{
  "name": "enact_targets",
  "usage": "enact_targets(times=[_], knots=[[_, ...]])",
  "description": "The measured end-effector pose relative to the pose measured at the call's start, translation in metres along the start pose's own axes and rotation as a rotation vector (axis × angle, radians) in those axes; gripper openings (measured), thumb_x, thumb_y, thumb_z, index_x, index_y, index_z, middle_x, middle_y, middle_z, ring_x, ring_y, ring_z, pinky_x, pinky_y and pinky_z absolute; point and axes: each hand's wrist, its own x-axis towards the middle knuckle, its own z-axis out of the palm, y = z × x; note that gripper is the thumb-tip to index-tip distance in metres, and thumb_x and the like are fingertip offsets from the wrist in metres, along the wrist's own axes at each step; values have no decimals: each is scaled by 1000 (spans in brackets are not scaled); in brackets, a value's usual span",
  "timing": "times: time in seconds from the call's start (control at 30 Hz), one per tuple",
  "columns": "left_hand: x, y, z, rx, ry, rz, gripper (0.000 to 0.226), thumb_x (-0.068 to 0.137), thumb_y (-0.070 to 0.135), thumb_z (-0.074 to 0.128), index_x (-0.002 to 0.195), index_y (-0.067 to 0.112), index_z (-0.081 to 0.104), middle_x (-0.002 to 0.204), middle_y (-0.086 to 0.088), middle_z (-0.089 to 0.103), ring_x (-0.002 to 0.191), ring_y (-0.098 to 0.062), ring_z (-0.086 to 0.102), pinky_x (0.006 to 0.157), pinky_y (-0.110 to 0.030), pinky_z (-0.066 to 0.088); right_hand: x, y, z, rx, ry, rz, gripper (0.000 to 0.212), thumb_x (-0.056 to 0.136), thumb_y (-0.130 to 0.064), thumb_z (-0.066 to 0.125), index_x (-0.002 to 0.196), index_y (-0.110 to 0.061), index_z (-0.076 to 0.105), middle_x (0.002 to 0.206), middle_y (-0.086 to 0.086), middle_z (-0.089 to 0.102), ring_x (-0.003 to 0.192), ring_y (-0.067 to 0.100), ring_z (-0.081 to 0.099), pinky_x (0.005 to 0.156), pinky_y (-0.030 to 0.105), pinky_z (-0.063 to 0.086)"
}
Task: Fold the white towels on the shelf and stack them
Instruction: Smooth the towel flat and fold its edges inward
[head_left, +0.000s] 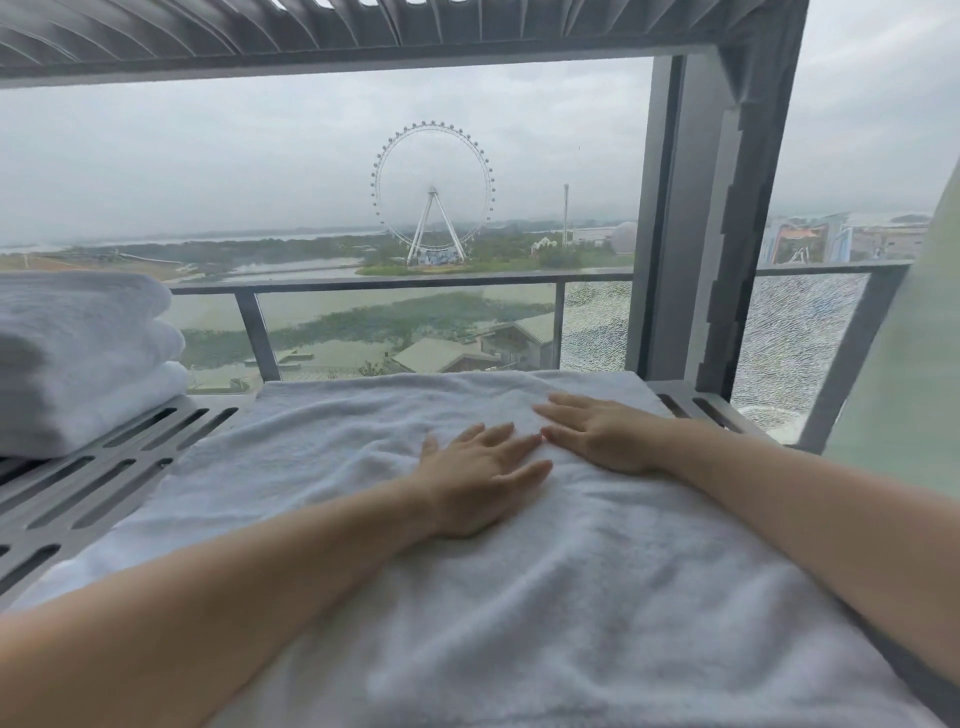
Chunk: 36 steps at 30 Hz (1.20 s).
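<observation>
A white towel (519, 613) lies spread over the slotted grey shelf (98, 483), reaching from the near edge to the shelf's back. My left hand (483, 478) rests palm down on the towel's middle, fingers apart. Just to its right and a little farther back, my right hand (602, 431) also lies flat on the towel, fingertips almost touching the left hand's. Neither hand holds anything. A stack of folded white towels (83, 358) sits at the shelf's left end, apart from the spread towel.
The upper shelf (363, 36) hangs close overhead. A grey upright post (711, 218) stands at the back right. Behind the shelf is a window with a glass balcony railing (405, 286); its right pane looks shattered. A pale curtain (914, 364) hangs at the right.
</observation>
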Motion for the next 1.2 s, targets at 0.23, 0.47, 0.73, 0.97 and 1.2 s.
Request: enact_targets(times=[0.23, 0.47, 0.73, 0.97, 1.2], knots=[[-49, 5, -14, -62, 126, 20, 56, 92, 60, 26, 140, 34, 35, 153, 6, 24, 141, -13, 16, 115, -41, 9, -50, -26, -23, -38, 198, -13, 50, 94, -54, 28, 134, -29, 43, 145, -8, 39, 131, 15, 37, 105, 36, 30], [-113, -4, -6, 3, -74, 20, 58, 89, 65, 22, 143, 44, 19, 156, 14, 8, 143, -8, 4, 115, -50, 2, -102, -81, 2, 91, 112, -132, 42, 95, -43, 41, 131, -23, 48, 141, -3, 43, 128, 16, 39, 106, 28, 27], [-170, 8, -11, -129, 125, 158, 44, 94, 42, 44, 136, 30, 43, 147, 8, 37, 133, -9, 32, 104, -18, 21, -204, -78, -25, 77, 230, -70, 32, 87, -30, 61, 119, -23, 59, 118, -8, 62, 106, 8, 58, 86, 17, 44], [-224, 63, -4, -229, 230, 433, 30, 83, 45, 63, 110, 33, 65, 121, 15, 58, 112, 0, 50, 95, -16, 35, -273, -92, -29, 96, 188, -43, 14, 81, -32, 69, 93, -36, 67, 88, -35, 56, 87, -14, 55, 74, 11, 42], [-227, 92, 10, -136, 302, 308, 34, 75, 58, 61, 101, 36, 67, 114, 13, 63, 104, -9, 57, 88, -33, 47, -309, -102, -21, 186, 272, -19, 9, 77, -33, 72, 85, -31, 71, 86, -25, 64, 79, -13, 57, 73, 20, 46]])
